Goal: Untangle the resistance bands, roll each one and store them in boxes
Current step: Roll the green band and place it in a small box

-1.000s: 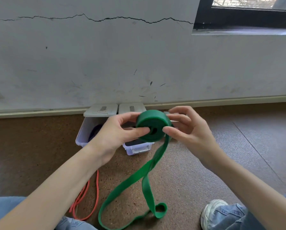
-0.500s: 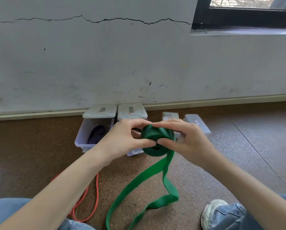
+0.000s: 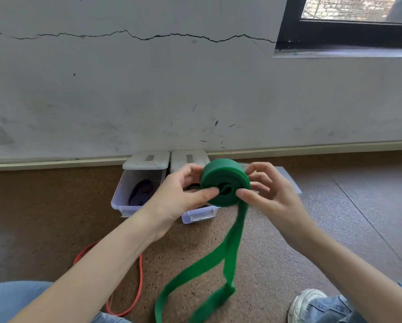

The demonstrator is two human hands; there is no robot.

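- My left hand (image 3: 179, 197) pinches the green band roll (image 3: 224, 183) from its left side, thumb near the core.
- The roll sits between both hands, above the boxes (image 3: 125, 206), its tail hanging down.
- My right hand (image 3: 270, 194) grips its right side.

Bare indoor room, seen at floor level.
A cracked, scuffed white wall (image 3: 148, 89) meets a brown speckled cork floor (image 3: 288, 229) at a skirting strip (image 3: 312, 146), under a black-framed window (image 3: 349, 31).

left hand (image 3: 172, 201) pinching | right hand (image 3: 268, 197) pinching (both forearms raised)
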